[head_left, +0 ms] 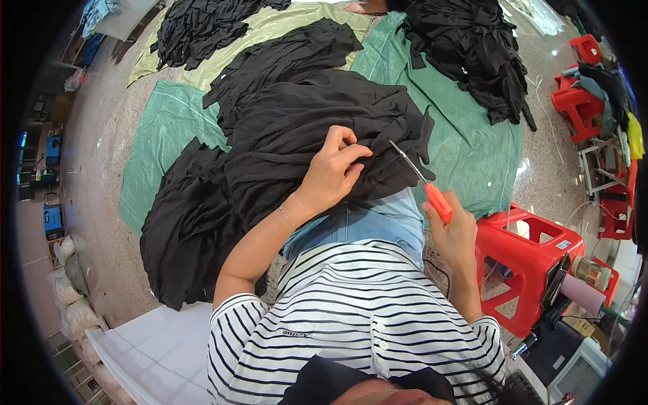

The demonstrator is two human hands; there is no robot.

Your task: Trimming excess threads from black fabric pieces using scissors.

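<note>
Across my lap and the floor ahead lies a large heap of black garments (297, 121), creased and overlapping. Over its middle is my left hand (332, 169), with fingers curled and thumb and forefinger drawn together. Whether a thread or a bit of cloth is between them is too small to tell. My right hand (455, 229), to the right of the heap, grips scissors (437, 200) by their orange-red handle. Their slim metal blades point up and left over the black cloth, a short way right of my left fingers.
Green sheeting (466, 162) and yellowish sheeting (270, 44) cover the floor under the garments. More black garments (466, 50) are piled at the far right and far left. A red plastic stool (499, 266) stands close by my right arm. White material (162, 344) lies at the lower left.
</note>
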